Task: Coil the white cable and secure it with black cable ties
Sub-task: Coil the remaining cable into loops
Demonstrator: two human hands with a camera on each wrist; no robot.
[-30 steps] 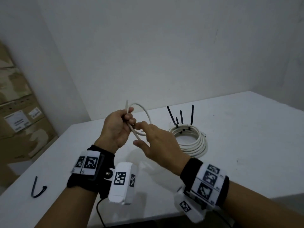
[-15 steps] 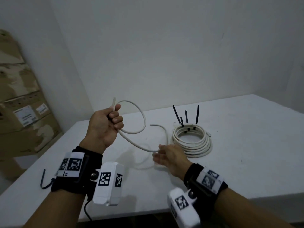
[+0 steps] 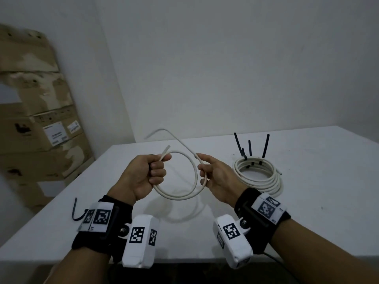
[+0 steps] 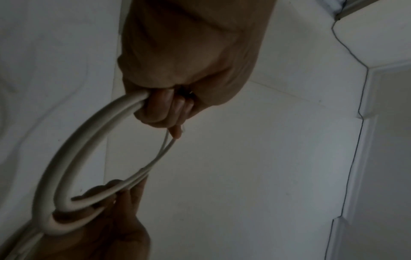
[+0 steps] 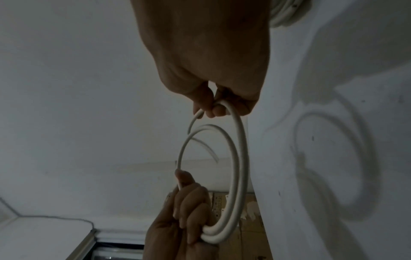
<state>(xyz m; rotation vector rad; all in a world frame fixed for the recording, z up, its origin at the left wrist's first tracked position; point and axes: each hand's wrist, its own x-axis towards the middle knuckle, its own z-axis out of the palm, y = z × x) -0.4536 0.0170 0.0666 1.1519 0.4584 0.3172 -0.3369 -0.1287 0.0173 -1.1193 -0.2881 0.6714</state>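
A short white cable (image 3: 190,167) is held in the air above the white table (image 3: 307,212), bent into a loop of two turns. My left hand (image 3: 143,177) grips the loop's left side in a fist, with one cut end sticking up past the thumb. My right hand (image 3: 215,177) pinches the loop's right side; the free tail (image 3: 162,131) runs up and left from it. The left wrist view shows the doubled cable (image 4: 73,158) entering my fist. The right wrist view shows the loop (image 5: 235,167) between both hands. A loose black cable tie (image 3: 77,212) lies on the table at the left.
A finished white coil (image 3: 260,177) bound with several black ties (image 3: 249,148) standing upright lies on the table to the right of my hands. Cardboard boxes (image 3: 41,128) are stacked against the wall at the left. The table's front edge runs just below my wrists.
My right hand has come up from the table and brought the cable round into a second turn. The tail now points up and left. My left hand kept its grip.
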